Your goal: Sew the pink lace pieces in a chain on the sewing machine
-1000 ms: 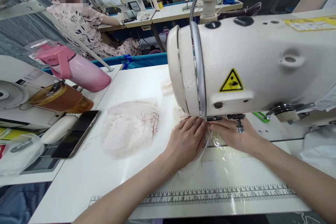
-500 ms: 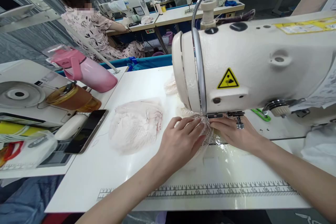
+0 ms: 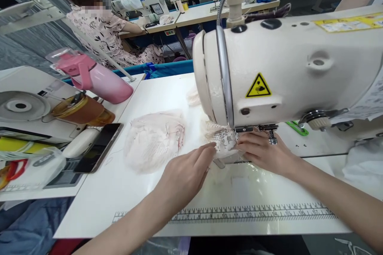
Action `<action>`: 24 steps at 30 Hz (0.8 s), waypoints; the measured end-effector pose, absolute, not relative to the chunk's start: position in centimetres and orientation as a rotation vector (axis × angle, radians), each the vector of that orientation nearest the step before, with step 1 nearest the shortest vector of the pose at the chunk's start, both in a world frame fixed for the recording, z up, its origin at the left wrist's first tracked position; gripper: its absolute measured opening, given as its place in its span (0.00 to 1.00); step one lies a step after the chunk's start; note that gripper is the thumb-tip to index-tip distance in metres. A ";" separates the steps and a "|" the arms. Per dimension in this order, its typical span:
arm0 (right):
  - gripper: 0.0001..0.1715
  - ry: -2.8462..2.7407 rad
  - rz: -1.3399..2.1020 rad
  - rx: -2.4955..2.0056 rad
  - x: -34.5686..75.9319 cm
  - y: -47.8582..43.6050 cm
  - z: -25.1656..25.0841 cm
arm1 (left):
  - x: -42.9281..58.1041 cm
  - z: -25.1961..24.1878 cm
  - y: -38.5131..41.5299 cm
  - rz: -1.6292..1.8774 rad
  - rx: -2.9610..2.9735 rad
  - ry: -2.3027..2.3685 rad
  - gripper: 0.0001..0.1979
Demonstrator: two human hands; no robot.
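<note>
White lace fabric (image 3: pixel 224 138) lies bunched on the bed of a white sewing machine (image 3: pixel 287 63), just below the machine's head. My left hand (image 3: pixel 187 169) is closed, its fingertips pinching the near left edge of the lace. My right hand (image 3: pixel 267 151) is at the right side of the lace, beside the needle area, with fingers closed on the fabric; the metal parts above partly cover its fingertips. A pale, sheer fabric bundle (image 3: pixel 155 139) with reddish threads along one side rests on the table to the left of my left hand.
A printed ruler (image 3: pixel 227 215) runs along the table's front. At left are a phone (image 3: pixel 98 147), an amber cup (image 3: pixel 80 110) and a pink bottle (image 3: pixel 98 79). Green thread snips (image 3: pixel 297 128) lie behind my right hand. Another person (image 3: pixel 98 32) sits at a machine ahead.
My left hand has drawn back toward me and left, from lying spread over the lace to pinching its edge, uncovering more lace. My right hand stays nearly in place.
</note>
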State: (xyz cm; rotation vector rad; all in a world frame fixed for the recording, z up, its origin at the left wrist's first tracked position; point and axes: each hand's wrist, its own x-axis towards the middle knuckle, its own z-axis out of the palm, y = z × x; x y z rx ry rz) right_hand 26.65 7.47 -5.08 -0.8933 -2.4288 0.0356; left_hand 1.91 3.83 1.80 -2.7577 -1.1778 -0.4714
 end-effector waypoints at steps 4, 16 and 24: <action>0.13 -2.427 -0.088 -0.934 26.8 7.3 -4.3 | 3.6 1.7 6.6 -0.307 -2.826 -0.979 0.07; 0.16 -2.463 -0.181 -0.927 26.2 7.3 -4.7 | 4.9 -1.8 7.4 -0.552 -2.592 -0.866 0.13; 0.15 -2.430 -0.240 -0.920 26.4 7.2 -5.0 | 4.5 -3.0 7.7 -0.425 -2.866 -0.941 0.22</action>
